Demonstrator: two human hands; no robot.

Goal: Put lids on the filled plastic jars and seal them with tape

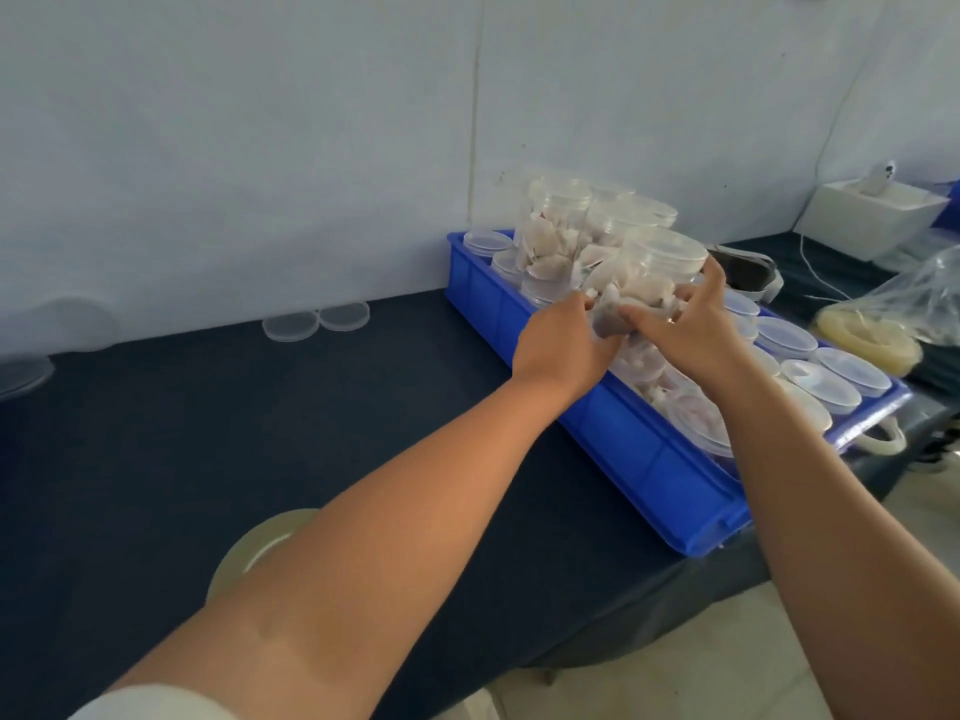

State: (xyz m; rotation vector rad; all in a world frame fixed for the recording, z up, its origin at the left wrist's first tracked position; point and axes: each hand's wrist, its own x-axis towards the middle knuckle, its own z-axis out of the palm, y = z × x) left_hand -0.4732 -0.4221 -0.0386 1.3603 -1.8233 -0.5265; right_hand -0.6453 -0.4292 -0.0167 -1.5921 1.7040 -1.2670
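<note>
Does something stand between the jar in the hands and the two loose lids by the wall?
Nothing visible does. The left hand and right hand hold the jar over the tray; only dark table lies between it and the lids.

Clear filled jars (561, 226), lidded, in blue crate (649, 459)

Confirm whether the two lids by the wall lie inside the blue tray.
No, both lids rest on the dark table, outside the tray.
</note>
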